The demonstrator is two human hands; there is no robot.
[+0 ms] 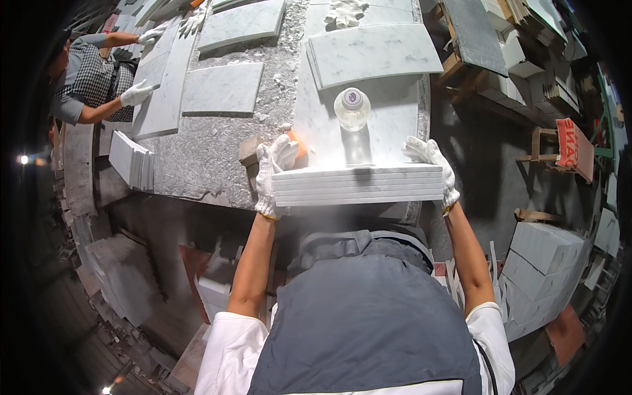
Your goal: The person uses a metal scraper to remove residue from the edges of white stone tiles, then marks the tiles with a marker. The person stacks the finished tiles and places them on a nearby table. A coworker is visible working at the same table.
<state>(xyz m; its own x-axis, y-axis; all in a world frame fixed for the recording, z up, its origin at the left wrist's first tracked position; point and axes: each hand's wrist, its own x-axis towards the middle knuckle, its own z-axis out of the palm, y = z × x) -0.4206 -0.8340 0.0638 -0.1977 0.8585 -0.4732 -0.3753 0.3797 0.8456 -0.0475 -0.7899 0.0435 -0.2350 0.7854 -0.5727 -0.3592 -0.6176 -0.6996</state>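
Note:
A stack of several thin white marble tiles stands on edge at the table's near side, its long edges facing me. White knitted gloves cover both my hands. At the stack's left end, my left hand presses its palm on the tiles, fingers reaching over the far side. My right hand grips the opposite end the same way. Just beyond the stack, a clear bottle with a pale cap stands upright on a marble slab. Beside my left hand lie a brown block and an orange piece.
Marble slabs lie across the rough, chip-strewn table. Loose white gloves rest at the far end. On the far left a co-worker handles a long slab. Tile stacks and a small stool stand to the right.

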